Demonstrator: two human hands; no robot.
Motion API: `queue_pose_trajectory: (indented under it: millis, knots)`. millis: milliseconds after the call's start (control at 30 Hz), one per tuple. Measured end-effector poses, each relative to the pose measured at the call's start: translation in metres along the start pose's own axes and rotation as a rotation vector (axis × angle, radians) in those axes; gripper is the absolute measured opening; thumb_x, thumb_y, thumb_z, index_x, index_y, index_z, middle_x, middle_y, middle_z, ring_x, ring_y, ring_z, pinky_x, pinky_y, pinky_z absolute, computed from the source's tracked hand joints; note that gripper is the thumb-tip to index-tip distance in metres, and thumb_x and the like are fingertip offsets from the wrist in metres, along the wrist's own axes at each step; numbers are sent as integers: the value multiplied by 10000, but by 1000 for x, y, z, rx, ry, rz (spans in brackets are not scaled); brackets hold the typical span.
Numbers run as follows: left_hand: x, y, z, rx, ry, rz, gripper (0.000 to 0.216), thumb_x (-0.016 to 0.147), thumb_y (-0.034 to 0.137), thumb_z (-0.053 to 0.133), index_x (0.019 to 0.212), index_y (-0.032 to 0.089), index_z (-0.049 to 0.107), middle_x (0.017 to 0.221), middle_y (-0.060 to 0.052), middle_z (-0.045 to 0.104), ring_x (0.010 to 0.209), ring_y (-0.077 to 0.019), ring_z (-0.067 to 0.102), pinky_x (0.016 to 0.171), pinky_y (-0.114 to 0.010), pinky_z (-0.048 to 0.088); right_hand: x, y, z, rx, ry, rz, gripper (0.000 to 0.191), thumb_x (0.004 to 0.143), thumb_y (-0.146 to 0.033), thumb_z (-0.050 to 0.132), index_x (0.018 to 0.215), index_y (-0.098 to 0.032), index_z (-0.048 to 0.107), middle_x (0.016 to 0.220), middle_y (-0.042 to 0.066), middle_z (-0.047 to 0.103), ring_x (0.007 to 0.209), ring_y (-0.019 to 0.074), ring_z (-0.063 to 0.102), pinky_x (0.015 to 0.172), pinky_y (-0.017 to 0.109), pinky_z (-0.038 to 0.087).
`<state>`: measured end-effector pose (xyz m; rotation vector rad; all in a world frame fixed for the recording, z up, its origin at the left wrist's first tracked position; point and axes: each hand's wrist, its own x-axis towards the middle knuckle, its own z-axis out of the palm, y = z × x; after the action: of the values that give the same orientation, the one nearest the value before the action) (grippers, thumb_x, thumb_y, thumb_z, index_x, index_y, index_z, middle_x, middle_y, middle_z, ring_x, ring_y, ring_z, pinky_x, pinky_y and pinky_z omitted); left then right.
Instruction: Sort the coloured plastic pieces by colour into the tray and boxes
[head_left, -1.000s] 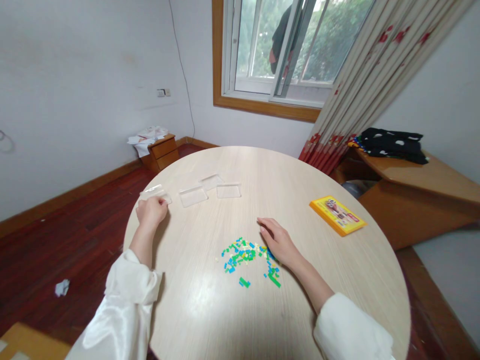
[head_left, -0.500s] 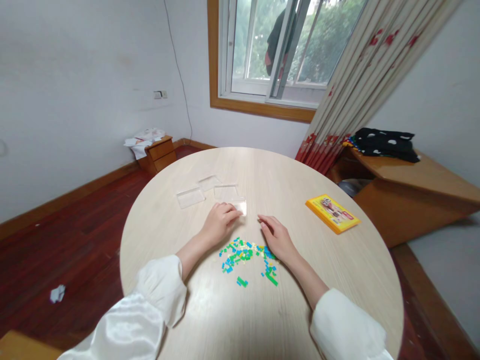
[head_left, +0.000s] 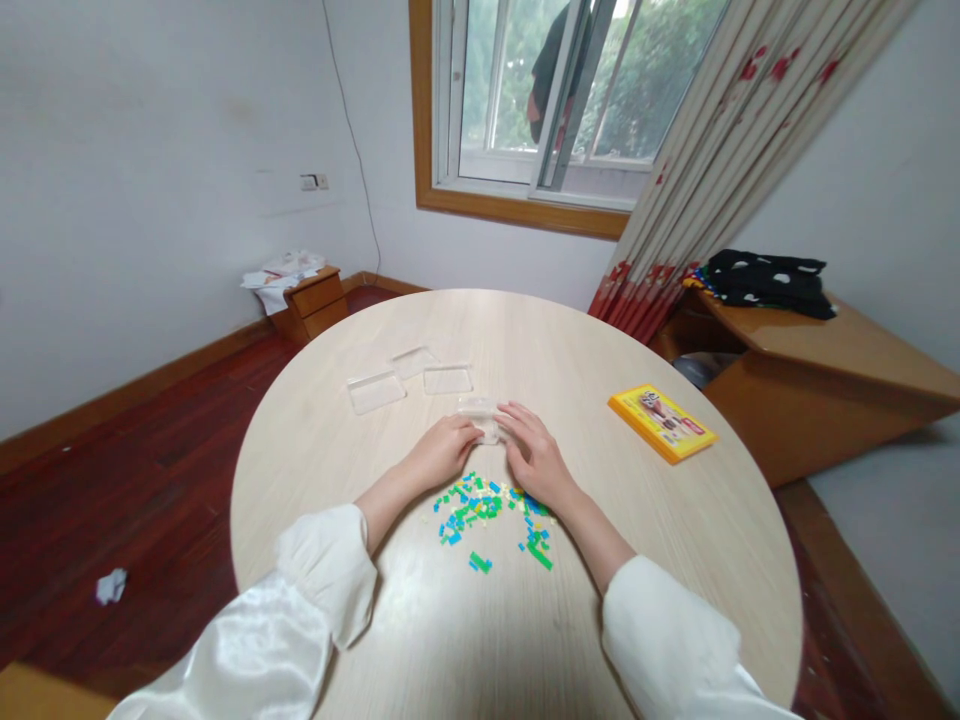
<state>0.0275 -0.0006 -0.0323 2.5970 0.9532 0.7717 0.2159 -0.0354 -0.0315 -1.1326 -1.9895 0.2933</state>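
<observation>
Between my hands is a clear plastic case point(head_left: 486, 428), low over the middle of the round table point(head_left: 345, 620). My left hand point(head_left: 447, 446) is closed on its left side. My right hand point(head_left: 534, 455) has its fingers around the right side of the same case. A scatter of small building bricks point(head_left: 474, 508) in green, blue, yellow and cream lies just in front of my wrists. Some of the bricks are partly hidden by my right hand.
Beyond my left hand lie three clear plastic trays point(head_left: 375, 392). A yellow box point(head_left: 663, 422) with a printed picture is at the right. A wooden cabinet point(head_left: 847, 370) holding black cloth stands past the table's right edge. A person point(head_left: 555, 75) is outside the window.
My right hand has moved left and up to take the case's right side. My left hand keeps its hold on the case. The view has shifted slightly.
</observation>
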Motion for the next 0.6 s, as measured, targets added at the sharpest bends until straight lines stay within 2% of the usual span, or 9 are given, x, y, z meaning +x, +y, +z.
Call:
queue_pose_trajectory:
  millis: [67,133,267,367,500,600]
  knots:
    - [0,0,0,-3,-12,2,256,886,139,431,928,134,683,924,-132,677,905,-221,603,832,-353,455,4,4,4,-6,-65,-1,540,791,-136,418,1316,-239,491,1383,59,482,1346,219,333,1106,504,280]
    - [0,0,-1,-10,-25,1,252,890,150,435,918,138,685,896,-121,677,877,-211,605,822,-344,460,6,8,8,-25,-115,29,547,835,-179,399,1380,-223,411,1425,70,432,1371,219,288,1114,504,260]
    - [0,2,-2,-41,-21,33,254,905,190,441,938,156,691,907,-113,670,897,-211,591,837,-357,459,6,18,17,-103,-171,115,559,902,-365,401,1417,-158,340,1459,141,363,1375,252,276,1101,503,265]
    - [-2,2,-4,3,20,16,231,892,233,481,908,181,705,1015,-126,636,1020,-244,541,911,-427,424,7,20,18,-137,-217,150,569,900,-434,416,1408,-186,351,1440,153,392,1341,261,345,1088,531,251]
    - [-5,-2,-6,34,28,-28,189,866,274,533,908,194,699,1307,-128,479,1251,-298,377,1051,-539,267,9,18,13,-139,-276,181,527,888,-458,445,1358,-219,420,1401,140,453,1311,249,392,1088,556,204]
    - [-5,-6,-8,-33,-27,-40,197,888,286,501,926,180,663,1264,-125,512,1210,-266,427,1047,-493,299,11,16,9,-135,-294,191,487,877,-452,474,1314,-237,464,1388,123,473,1301,240,405,1089,558,188]
